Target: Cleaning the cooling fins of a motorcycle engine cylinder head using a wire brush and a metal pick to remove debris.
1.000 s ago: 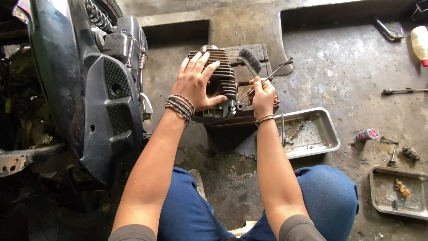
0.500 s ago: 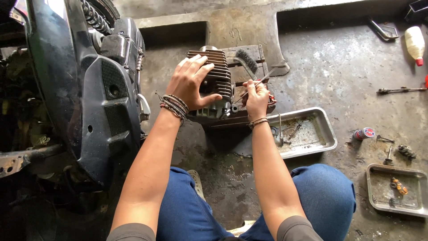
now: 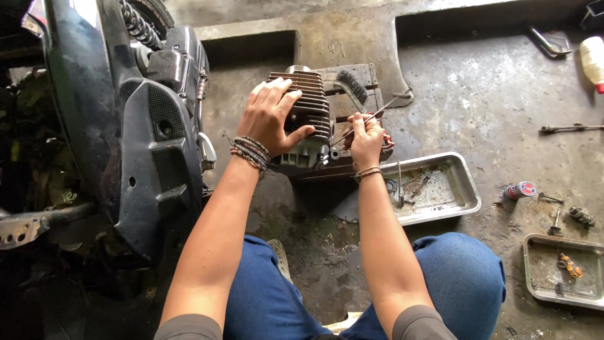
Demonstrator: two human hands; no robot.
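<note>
Hands unmoved; tray [image 3: 462,189] holds small tools.

Left hand [image 3: 272,119] has slid leftward across the finned engine cylinder [image 3: 306,116], its grip now on the cylinder's left side. Right hand [image 3: 366,140] has drawn the thin tool [image 3: 371,118] nearer.

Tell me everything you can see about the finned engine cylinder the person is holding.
The finned engine cylinder is dark grey, grimy metal with stacked horizontal cooling fins above a paler cast base. It sits on a wooden block on the stained concrete floor. The left hand spreads over its left side, and the right hand holds a thin rod at its right edge.
</note>
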